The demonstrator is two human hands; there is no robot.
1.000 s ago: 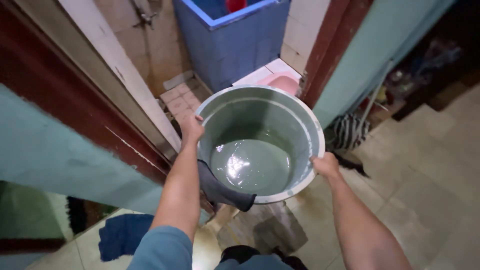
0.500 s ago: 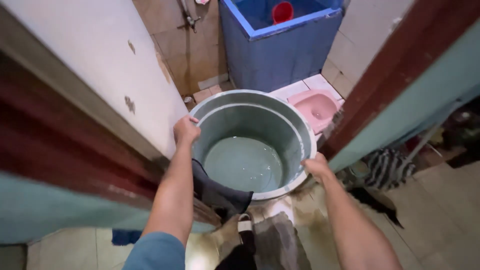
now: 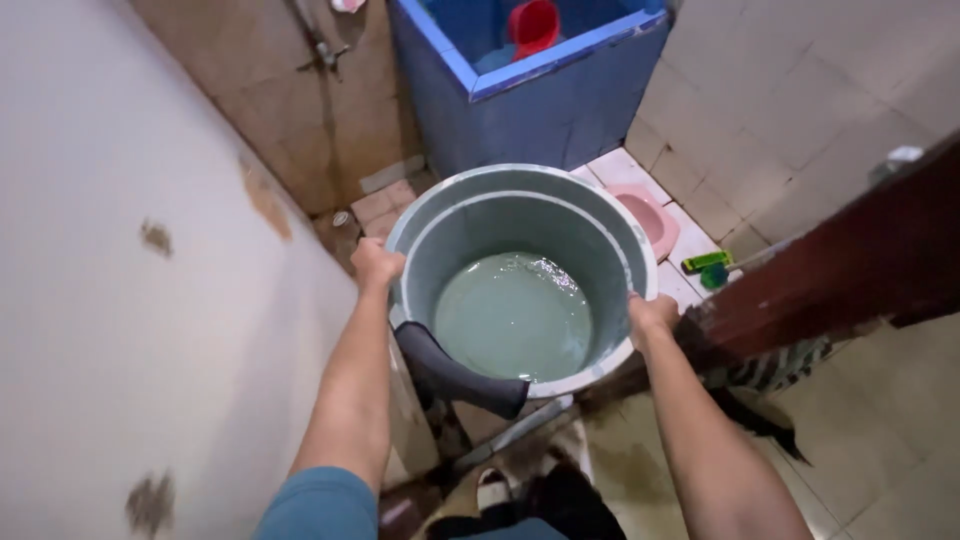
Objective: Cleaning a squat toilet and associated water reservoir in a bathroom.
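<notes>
I carry a grey-green plastic basin (image 3: pixel 600 225) with cloudy water in its bottom, held out in front of me. My left hand (image 3: pixel 375 265) grips its left rim and my right hand (image 3: pixel 652 315) grips its right rim. A dark cloth (image 3: pixel 450 375) hangs over the near rim by my left forearm. The basin is over the threshold of a small tiled bathroom.
A blue water tank (image 3: pixel 540 90) with a red scoop (image 3: pixel 532 22) stands at the back. A pink squat toilet (image 3: pixel 650 215) lies just beyond the basin. A green brush (image 3: pixel 708 265) lies at right. White stained wall (image 3: pixel 120 300) at left, dark door frame (image 3: pixel 850 270) at right.
I have stepped forward through the doorway with the basin. The wall at left now fills the view, the toilet is closer, and the water sloshes toward the far side.
</notes>
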